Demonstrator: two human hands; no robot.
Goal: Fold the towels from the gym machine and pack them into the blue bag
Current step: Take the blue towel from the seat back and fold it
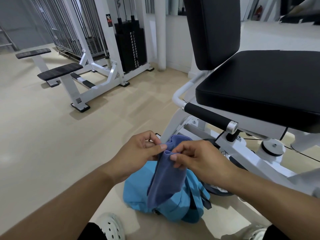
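Left hand (138, 153) pinching top edge of purple-blue towel (166, 175), right hand (200, 158) pinching same edge just beside it; towel hanging folded lengthwise over blue bag (138, 193) on floor. Best to match corners, keep pinch firm, halve again, then lower into bag opening; gym machine seat (259, 87) at right, bare
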